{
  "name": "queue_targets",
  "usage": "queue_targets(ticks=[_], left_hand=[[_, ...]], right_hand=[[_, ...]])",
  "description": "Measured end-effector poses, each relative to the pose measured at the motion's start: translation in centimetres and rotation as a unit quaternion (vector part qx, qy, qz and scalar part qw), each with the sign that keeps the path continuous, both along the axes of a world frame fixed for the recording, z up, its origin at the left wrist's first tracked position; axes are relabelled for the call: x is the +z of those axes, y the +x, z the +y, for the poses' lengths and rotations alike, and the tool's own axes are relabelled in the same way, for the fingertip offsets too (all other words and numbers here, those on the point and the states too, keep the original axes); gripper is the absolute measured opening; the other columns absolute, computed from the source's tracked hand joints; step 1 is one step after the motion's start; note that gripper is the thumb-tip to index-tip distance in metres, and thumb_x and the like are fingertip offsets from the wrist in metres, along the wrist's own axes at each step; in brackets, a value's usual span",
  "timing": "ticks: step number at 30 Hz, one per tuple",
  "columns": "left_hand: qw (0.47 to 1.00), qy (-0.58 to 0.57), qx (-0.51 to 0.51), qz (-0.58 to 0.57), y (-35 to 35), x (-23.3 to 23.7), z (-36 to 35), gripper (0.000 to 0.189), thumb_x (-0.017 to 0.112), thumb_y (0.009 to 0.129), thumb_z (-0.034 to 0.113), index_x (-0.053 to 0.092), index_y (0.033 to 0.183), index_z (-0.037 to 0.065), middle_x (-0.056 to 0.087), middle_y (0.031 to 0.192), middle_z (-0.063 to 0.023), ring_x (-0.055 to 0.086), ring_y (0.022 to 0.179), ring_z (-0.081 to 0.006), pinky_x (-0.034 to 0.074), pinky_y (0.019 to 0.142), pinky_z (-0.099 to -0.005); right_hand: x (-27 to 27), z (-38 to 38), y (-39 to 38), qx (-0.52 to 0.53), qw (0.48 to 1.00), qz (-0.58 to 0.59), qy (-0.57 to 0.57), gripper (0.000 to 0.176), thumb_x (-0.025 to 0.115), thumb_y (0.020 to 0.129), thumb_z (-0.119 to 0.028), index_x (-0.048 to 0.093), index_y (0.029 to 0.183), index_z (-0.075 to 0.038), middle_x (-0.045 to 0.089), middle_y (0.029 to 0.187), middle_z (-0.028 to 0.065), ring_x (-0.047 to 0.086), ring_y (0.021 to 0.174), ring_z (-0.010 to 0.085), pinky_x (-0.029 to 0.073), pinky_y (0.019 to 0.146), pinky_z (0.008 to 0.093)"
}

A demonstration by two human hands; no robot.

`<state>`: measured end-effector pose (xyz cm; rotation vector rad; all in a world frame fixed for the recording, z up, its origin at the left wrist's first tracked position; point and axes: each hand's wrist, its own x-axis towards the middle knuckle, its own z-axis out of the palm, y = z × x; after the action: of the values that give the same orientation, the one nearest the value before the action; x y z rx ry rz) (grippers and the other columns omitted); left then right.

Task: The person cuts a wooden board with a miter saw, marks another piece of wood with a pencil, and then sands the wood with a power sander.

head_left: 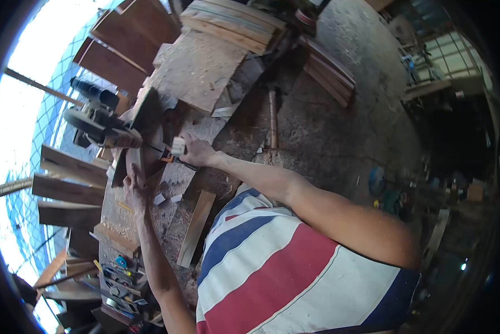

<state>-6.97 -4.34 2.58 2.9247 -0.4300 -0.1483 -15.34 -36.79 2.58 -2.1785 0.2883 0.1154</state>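
A miter saw [97, 119] stands on the workbench at the upper left, its motor and guard raised beside a dark upright fence. My left hand [134, 188] is at the near end of a short piece of wood [134, 160], with fingers stretched along it, holding it against the saw. My right hand [197, 150] is closed around a pale block [179, 146] just right of the saw's base; part of its grip is hidden. An orange part [167, 158] shows beside that block. Small wood offcuts [160, 199] lie near my left wrist.
A narrow board [196, 228] lies close to my striped apron [272, 245]. A hammer [273, 118] lies beyond my right forearm. Stacked boards [228, 25] sit at the far end of the bench. Several dark panels [69, 183] lean by the mesh; tools [122, 284] clutter the lower left.
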Motion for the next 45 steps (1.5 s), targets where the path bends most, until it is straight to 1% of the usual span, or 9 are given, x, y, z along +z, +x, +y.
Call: queue_targets(ticks=[5, 9, 12, 18, 23, 30, 32, 35, 45], left_hand=[[0.999, 0.017, -0.023, 0.027, 0.4, 1.2, 0.4, 0.100, 0.084, 0.085, 0.034, 0.039, 0.174, 0.037, 0.063, 0.134, -0.0150, 0.071, 0.117, -0.0398, 0.059, 0.093, -0.0519], [0.993, -0.037, -0.097, 0.048, -1.8, 0.4, 0.8, 0.104, 0.087, 0.085, 0.028, 0.037, 0.176, 0.022, 0.064, 0.132, -0.0223, 0.070, 0.113, -0.0457, 0.058, 0.095, -0.0554], [0.954, -0.163, -0.244, 0.063, -8.0, -5.2, 2.8, 0.112, 0.090, 0.081, 0.026, 0.034, 0.177, 0.017, 0.065, 0.133, -0.0221, 0.068, 0.118, -0.0466, 0.056, 0.099, -0.0568], [0.937, 0.029, -0.322, 0.135, -21.2, -6.6, -2.0, 0.110, 0.095, 0.080, 0.041, 0.041, 0.172, 0.015, 0.063, 0.139, -0.0224, 0.062, 0.130, -0.0451, 0.054, 0.103, -0.0543], [0.908, 0.001, -0.373, 0.191, -26.4, -9.2, -8.8, 0.108, 0.095, 0.079, 0.040, 0.042, 0.170, 0.014, 0.063, 0.139, -0.0224, 0.062, 0.130, -0.0451, 0.054, 0.103, -0.0543], [0.909, -0.009, -0.370, 0.191, -26.9, -10.4, -11.5, 0.106, 0.095, 0.079, 0.039, 0.043, 0.168, 0.013, 0.063, 0.140, -0.0224, 0.062, 0.131, -0.0450, 0.053, 0.104, -0.0543], [0.910, -0.012, -0.369, 0.189, -26.8, -10.3, -11.8, 0.106, 0.095, 0.079, 0.039, 0.044, 0.167, 0.013, 0.063, 0.140, -0.0224, 0.062, 0.131, -0.0450, 0.053, 0.104, -0.0544], [0.912, -0.017, -0.364, 0.186, -26.4, -10.7, -11.9, 0.105, 0.095, 0.078, 0.039, 0.044, 0.166, 0.012, 0.063, 0.140, -0.0224, 0.062, 0.131, -0.0450, 0.053, 0.105, -0.0544], [0.926, -0.035, -0.324, 0.193, -25.9, -10.8, -11.2, 0.102, 0.096, 0.078, 0.037, 0.046, 0.162, 0.011, 0.063, 0.140, -0.0224, 0.061, 0.131, -0.0450, 0.052, 0.106, -0.0544]], right_hand=[[-2.9, -3.9, -15.3, -0.028, 0.991, 0.103, -0.078, 0.074, 0.072, 0.094, -0.052, 0.052, 0.155, -0.017, 0.069, 0.135, 0.0322, 0.068, 0.125, 0.0513, 0.054, 0.108, 0.0578], [-7.8, -8.3, -32.8, -0.156, 0.958, 0.237, -0.043, 0.057, 0.078, 0.091, -0.044, 0.074, 0.133, -0.005, 0.079, 0.110, 0.0260, 0.077, 0.108, 0.0449, 0.061, 0.092, 0.0596], [-7.1, -7.9, -50.3, -0.294, 0.882, 0.369, -0.016, 0.056, 0.079, 0.090, -0.044, 0.075, 0.131, -0.005, 0.079, 0.112, 0.0251, 0.077, 0.109, 0.0442, 0.061, 0.092, 0.0592], [-4.5, 6.2, -68.4, -0.447, 0.717, 0.519, 0.130, 0.054, 0.082, 0.087, -0.043, 0.077, 0.126, -0.006, 0.079, 0.117, 0.0233, 0.077, 0.111, 0.0429, 0.062, 0.092, 0.0584], [-4.6, 16.2, -70.3, -0.461, 0.670, 0.535, 0.227, 0.053, 0.084, 0.085, -0.043, 0.080, 0.123, -0.007, 0.080, 0.120, 0.0218, 0.076, 0.113, 0.0418, 0.062, 0.093, 0.0577], [-8.1, 16.4, -63.9, -0.416, 0.710, 0.492, 0.283, 0.051, 0.087, 0.081, -0.042, 0.083, 0.118, -0.008, 0.080, 0.125, 0.0197, 0.076, 0.116, 0.0403, 0.063, 0.093, 0.0568], [-12.4, 13.4, -63.0, -0.499, 0.702, 0.384, 0.333, 0.051, 0.093, 0.075, -0.038, 0.084, 0.114, -0.007, 0.082, 0.114, 0.0186, 0.078, 0.105, 0.0349, 0.065, 0.087, 0.0544], [-12.4, 8.1, -60.0, -0.512, 0.778, 0.311, 0.190, 0.041, 0.087, 0.075, -0.039, 0.082, 0.089, 0.000, 0.076, 0.078, 0.0160, 0.074, 0.061, 0.0328, 0.061, 0.049, 0.0525], [-16.8, 4.9, -62.0, -0.562, 0.792, 0.230, 0.062, 0.078, 0.049, 0.107, -0.072, 0.079, 0.125, -0.002, 0.081, 0.098, 0.0210, 0.081, 0.091, 0.0375, 0.064, 0.078, 0.0557]])
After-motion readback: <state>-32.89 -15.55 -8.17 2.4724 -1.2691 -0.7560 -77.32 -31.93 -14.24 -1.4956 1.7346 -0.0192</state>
